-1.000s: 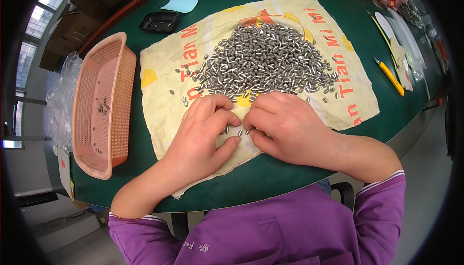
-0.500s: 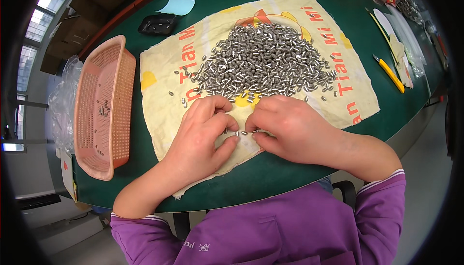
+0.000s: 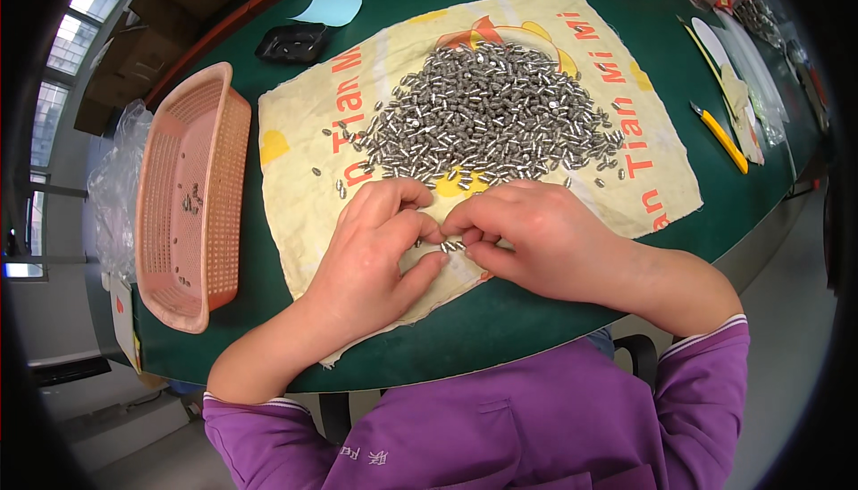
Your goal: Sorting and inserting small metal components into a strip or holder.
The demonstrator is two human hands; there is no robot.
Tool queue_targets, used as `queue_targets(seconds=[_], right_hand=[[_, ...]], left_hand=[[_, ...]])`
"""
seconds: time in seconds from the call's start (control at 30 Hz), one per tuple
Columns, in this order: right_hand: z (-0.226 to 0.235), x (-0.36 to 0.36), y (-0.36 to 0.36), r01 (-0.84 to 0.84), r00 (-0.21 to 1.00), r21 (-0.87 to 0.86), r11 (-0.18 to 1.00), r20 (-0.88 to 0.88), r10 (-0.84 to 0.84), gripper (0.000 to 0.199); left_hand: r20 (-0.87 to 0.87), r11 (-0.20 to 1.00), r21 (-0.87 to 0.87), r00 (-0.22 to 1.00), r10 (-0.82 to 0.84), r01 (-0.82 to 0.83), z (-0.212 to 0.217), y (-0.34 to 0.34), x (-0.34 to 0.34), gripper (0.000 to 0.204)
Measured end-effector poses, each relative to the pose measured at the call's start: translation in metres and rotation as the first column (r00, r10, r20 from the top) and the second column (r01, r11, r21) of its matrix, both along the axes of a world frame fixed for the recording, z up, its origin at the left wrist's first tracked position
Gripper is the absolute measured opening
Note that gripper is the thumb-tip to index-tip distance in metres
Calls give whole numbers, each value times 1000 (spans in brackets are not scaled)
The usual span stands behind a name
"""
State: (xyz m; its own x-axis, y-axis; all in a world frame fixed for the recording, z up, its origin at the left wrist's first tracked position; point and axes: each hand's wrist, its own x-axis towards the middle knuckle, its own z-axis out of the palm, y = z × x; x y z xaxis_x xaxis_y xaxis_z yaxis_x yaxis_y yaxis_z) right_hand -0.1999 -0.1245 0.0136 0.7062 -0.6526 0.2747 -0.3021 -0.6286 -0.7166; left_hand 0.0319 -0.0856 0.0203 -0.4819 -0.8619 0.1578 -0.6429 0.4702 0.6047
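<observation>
We see both hands at frame centre, on a yellow woven sack cloth w/ red print spread over the green counter. Left hand & right hand meet fingertip to fingertip; fingers of both curl in, pinching a few small silver metal cylinders btwn them. Just above the hands, upper centre, lies the big heap of same grey metal cylinders. Left of frame: pink plastic mesh basket, a few pieces inside. Right: yellow utility knife. Upper left: black tray.
</observation>
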Motion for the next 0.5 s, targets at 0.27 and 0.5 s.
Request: queue_targets(seconds=[0.27, 0.5], right_hand=[[2, -2, -2, 18, 998, -22, 1000, -52, -19, 16], [-5, -1, 0, 5, 999, -126, 992, -48, -12, 14]], left_hand=[[0, 1000, -22, 1000, -2, 2, 0, 1, 1, 26], [6, 1000, -24, 1000, 7, -6, 0, 1, 0, 25]])
